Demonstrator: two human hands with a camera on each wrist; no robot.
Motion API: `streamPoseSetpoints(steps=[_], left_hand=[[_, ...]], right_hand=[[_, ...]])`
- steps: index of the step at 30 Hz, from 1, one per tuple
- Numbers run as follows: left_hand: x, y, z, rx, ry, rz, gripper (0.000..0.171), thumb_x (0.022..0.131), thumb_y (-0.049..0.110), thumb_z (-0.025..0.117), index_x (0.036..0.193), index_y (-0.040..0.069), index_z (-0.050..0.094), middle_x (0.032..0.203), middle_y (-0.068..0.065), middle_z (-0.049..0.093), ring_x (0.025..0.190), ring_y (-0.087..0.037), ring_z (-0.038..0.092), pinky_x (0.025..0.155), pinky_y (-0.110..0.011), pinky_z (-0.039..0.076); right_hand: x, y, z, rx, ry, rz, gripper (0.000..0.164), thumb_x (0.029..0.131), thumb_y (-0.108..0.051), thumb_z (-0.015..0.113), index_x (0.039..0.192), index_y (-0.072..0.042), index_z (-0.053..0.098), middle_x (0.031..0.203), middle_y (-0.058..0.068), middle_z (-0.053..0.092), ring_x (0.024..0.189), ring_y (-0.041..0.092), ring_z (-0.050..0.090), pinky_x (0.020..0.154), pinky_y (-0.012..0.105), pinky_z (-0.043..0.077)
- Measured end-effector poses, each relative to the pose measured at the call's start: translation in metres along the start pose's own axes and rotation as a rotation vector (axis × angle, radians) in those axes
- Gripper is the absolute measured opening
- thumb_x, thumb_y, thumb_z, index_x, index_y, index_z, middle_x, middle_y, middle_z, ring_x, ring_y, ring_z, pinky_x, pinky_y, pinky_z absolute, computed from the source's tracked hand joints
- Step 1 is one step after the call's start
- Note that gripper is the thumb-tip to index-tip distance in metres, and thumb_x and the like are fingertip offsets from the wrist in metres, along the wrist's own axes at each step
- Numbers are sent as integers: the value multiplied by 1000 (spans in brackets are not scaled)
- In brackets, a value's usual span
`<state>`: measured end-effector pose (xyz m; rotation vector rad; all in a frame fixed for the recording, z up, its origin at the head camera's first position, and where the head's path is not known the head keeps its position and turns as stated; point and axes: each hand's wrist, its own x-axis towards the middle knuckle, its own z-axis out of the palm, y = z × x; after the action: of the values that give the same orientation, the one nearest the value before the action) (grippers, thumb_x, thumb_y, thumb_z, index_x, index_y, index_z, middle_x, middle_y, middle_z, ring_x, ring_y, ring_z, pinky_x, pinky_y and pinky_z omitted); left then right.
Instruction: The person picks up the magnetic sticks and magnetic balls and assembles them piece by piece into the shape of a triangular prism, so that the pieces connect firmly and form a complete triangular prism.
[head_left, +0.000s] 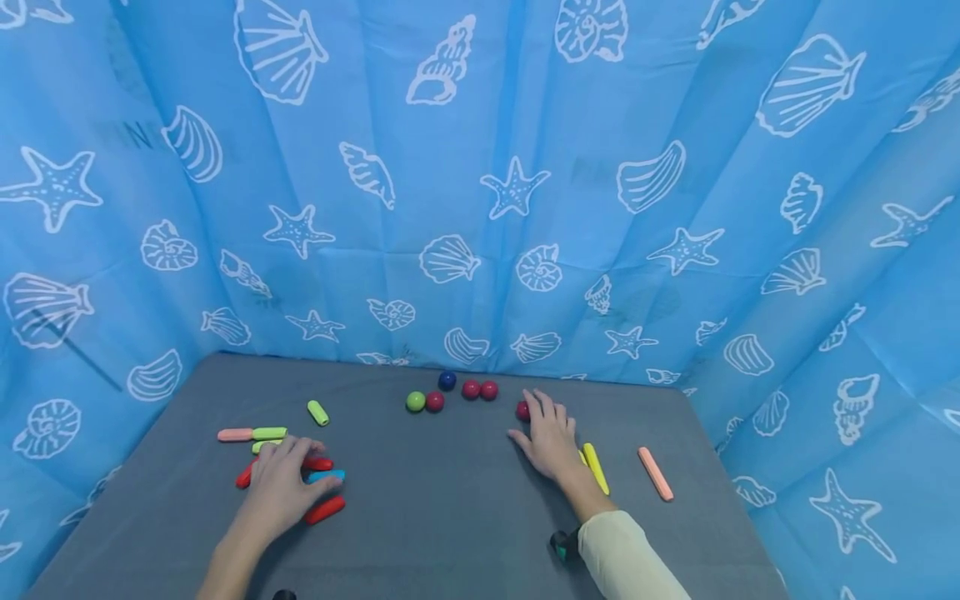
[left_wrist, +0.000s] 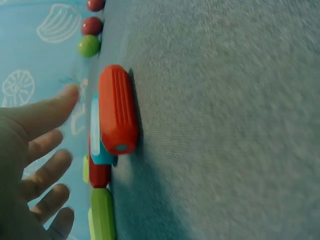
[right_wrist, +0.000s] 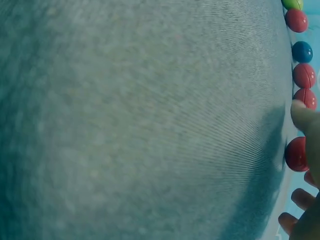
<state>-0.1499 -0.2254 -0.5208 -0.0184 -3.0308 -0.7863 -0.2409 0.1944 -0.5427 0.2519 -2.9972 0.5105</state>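
My left hand (head_left: 281, 483) hovers with spread fingers over a cluster of stubby highlighter pens. A red highlighter (head_left: 325, 510) lies nearest the thumb, with a blue highlighter (head_left: 327, 477) and a second red highlighter (head_left: 318, 463) just behind. Another red highlighter (head_left: 245, 477) is partly hidden by that hand. In the left wrist view, the thumb (left_wrist: 55, 110) is apart from the front red highlighter (left_wrist: 118, 110). On the other side, my right hand (head_left: 551, 437) reaches over a red ball (head_left: 522, 410), fingers loosely extended; the right wrist view has this ball (right_wrist: 296, 154) beside the thumb.
Red balls (head_left: 480, 389), a dark blue ball (head_left: 447, 381) and a green ball (head_left: 416, 402) sit at the back. Green highlighters (head_left: 318, 412) and a pink one (head_left: 235, 435) lie left; yellow (head_left: 596, 468) and pink (head_left: 656, 473) ones lie right. A patterned blue curtain (head_left: 480, 317) borders the grey table.
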Motion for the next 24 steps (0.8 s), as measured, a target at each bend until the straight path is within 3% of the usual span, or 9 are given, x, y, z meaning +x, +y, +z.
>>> streamPoseSetpoints(steps=[5, 10, 14, 19, 24], left_hand=[[1, -5, 0, 23, -60, 11, 36, 80, 37, 87, 106, 17, 71, 102, 0, 66, 95, -24, 47, 80, -42, 38], [1, -6, 4, 80, -73, 11, 25, 80, 30, 87, 99, 19, 75, 96, 3, 65, 95, -26, 47, 81, -45, 40], [0, -5, 6, 98, -83, 11, 20, 80, 27, 87, 94, 21, 73, 94, 3, 65, 96, -26, 48, 80, -43, 40], [2, 1, 0, -2, -118, -20, 19, 84, 25, 84, 98, 19, 72, 95, 2, 65, 93, -21, 52, 77, -38, 44], [4, 21, -5, -140, -117, -11, 23, 89, 20, 79, 111, 17, 73, 97, 1, 59, 87, -14, 54, 72, -27, 47]], right_hand=[[-2, 1, 3, -15, 50, -19, 58, 97, -29, 71, 148, -12, 50, 144, 15, 54, 123, 37, 48, 91, 53, 40], [-6, 0, 0, -15, 77, -25, 43, 97, -22, 72, 136, -10, 60, 127, 14, 64, 112, 33, 53, 84, 45, 39], [-11, -2, -3, 16, 81, -36, 40, 92, -19, 77, 127, -6, 63, 119, 14, 67, 106, 29, 57, 87, 45, 47], [-22, -6, -9, 185, 90, -7, 38, 86, -16, 82, 120, -8, 64, 105, 6, 67, 89, 16, 61, 81, 33, 56], [-37, -10, -13, 359, 77, 3, 37, 83, -13, 84, 112, -11, 61, 101, 4, 69, 84, 10, 64, 75, 26, 57]])
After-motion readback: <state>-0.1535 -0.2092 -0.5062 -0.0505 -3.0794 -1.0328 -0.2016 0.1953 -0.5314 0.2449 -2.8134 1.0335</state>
